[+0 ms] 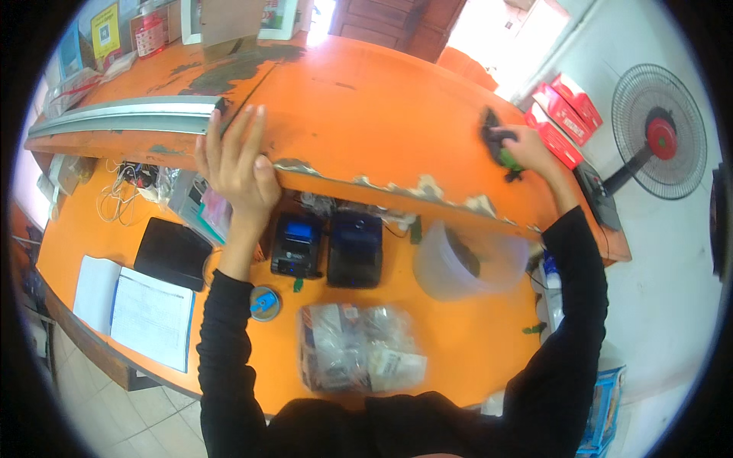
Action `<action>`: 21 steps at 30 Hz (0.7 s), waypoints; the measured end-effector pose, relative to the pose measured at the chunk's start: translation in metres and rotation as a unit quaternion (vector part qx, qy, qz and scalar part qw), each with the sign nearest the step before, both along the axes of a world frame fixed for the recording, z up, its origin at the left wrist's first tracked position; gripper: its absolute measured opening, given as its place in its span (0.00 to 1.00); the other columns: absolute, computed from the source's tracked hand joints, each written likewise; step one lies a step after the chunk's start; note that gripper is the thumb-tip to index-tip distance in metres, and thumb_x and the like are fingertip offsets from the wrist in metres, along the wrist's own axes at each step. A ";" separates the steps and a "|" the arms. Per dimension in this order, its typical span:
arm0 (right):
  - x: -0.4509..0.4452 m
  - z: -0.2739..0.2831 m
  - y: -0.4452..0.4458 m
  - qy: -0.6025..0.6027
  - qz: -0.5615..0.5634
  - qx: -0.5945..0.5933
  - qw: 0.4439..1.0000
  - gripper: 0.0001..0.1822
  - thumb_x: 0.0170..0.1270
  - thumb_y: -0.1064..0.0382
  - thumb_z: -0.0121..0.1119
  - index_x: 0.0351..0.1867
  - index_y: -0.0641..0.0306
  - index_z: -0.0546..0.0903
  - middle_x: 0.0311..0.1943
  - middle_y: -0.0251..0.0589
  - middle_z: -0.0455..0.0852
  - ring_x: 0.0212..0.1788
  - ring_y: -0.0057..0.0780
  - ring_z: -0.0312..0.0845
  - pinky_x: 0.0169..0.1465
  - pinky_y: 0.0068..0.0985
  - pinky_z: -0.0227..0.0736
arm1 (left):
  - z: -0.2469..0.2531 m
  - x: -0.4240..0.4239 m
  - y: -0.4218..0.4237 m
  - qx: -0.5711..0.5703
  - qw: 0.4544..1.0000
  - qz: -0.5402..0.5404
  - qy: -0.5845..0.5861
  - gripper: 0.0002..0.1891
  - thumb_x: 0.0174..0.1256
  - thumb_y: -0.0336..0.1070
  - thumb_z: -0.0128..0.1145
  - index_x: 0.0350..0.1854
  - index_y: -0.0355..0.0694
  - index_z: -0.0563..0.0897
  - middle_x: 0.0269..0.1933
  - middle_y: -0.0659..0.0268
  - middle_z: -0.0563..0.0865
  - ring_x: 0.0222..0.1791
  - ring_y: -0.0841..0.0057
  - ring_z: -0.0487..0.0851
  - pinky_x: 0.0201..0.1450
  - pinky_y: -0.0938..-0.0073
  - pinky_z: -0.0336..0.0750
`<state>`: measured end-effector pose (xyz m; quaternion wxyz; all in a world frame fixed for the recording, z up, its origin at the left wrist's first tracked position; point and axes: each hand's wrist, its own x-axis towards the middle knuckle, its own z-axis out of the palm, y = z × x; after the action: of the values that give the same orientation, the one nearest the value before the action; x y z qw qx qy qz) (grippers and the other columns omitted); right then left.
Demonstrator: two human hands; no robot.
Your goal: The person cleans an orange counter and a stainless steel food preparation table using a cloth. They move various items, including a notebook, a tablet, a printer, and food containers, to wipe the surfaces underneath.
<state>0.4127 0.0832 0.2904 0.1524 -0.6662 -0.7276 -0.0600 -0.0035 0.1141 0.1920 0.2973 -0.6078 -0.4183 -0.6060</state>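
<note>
My left hand (237,157) rests with fingers apart at the front edge of the raised orange shelf (366,120), its fingertips near the right end of a long metal rail (131,114). On the right part of the same shelf, my right hand (521,146) is closed on a dark object with green parts (504,154), blurred, whose kind I cannot tell. Below, on the orange desk (475,349), stand two black printer-like devices (296,243), a translucent plastic bucket (441,269) and plastic-wrapped packages (361,346).
Red boxes (564,117) and a desk fan (658,134) stand at the right. An open notebook (152,320), a black flat object (173,252) and a round tin (265,303) lie on the lower desk. The shelf's front edge is chipped. Cables (117,197) lie at the left.
</note>
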 end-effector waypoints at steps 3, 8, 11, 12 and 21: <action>-0.049 0.015 -0.056 0.042 0.060 -0.012 0.997 0.18 0.46 0.70 0.47 0.41 0.63 0.79 0.38 0.50 0.80 0.41 0.39 0.77 0.48 0.27 0.68 | -0.004 0.000 0.005 0.014 1.000 -0.008 0.006 0.24 0.62 0.42 0.28 0.48 0.44 0.79 0.48 0.67 0.79 0.59 0.65 0.66 0.62 0.66 0.47; 0.068 0.001 -0.124 0.030 -0.081 0.039 0.996 0.18 0.48 0.69 0.47 0.44 0.62 0.78 0.42 0.50 0.79 0.47 0.40 0.75 0.51 0.28 0.66 | -0.001 -0.002 0.002 0.022 0.999 -0.025 0.016 0.22 0.60 0.42 0.33 0.49 0.45 0.78 0.50 0.64 0.78 0.59 0.64 0.66 0.61 0.62 0.50; 0.168 -0.003 -0.191 -0.060 -0.315 0.065 0.945 0.18 0.51 0.63 0.46 0.45 0.59 0.77 0.45 0.52 0.77 0.49 0.46 0.71 0.53 0.30 0.64 | -0.002 0.002 0.002 0.023 0.999 -0.045 -0.007 0.21 0.58 0.42 0.36 0.48 0.46 0.78 0.51 0.64 0.77 0.59 0.64 0.66 0.61 0.60 0.50; 0.203 -0.004 -0.216 -0.132 -0.324 0.053 0.935 0.18 0.51 0.63 0.45 0.44 0.59 0.78 0.44 0.52 0.77 0.49 0.47 0.71 0.52 0.32 0.65 | -0.004 0.009 0.003 0.026 0.998 -0.054 -0.016 0.21 0.57 0.42 0.37 0.48 0.46 0.78 0.50 0.63 0.77 0.59 0.64 0.66 0.61 0.59 0.50; -0.018 -0.012 -0.117 0.529 -0.129 0.041 0.838 0.09 0.57 0.62 0.48 0.30 0.63 0.78 0.24 0.36 0.77 0.22 0.24 0.73 0.24 0.24 0.70 | -0.014 -0.023 -0.007 -0.137 0.982 -0.103 0.078 0.23 0.51 0.38 0.48 0.53 0.45 0.73 0.56 0.56 0.70 0.61 0.57 0.61 0.61 0.53 0.50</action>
<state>0.3951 -0.0340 0.2780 0.5320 -0.6774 -0.4409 0.2523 -0.0269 0.1073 0.1782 0.1787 -0.7278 -0.4082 -0.5212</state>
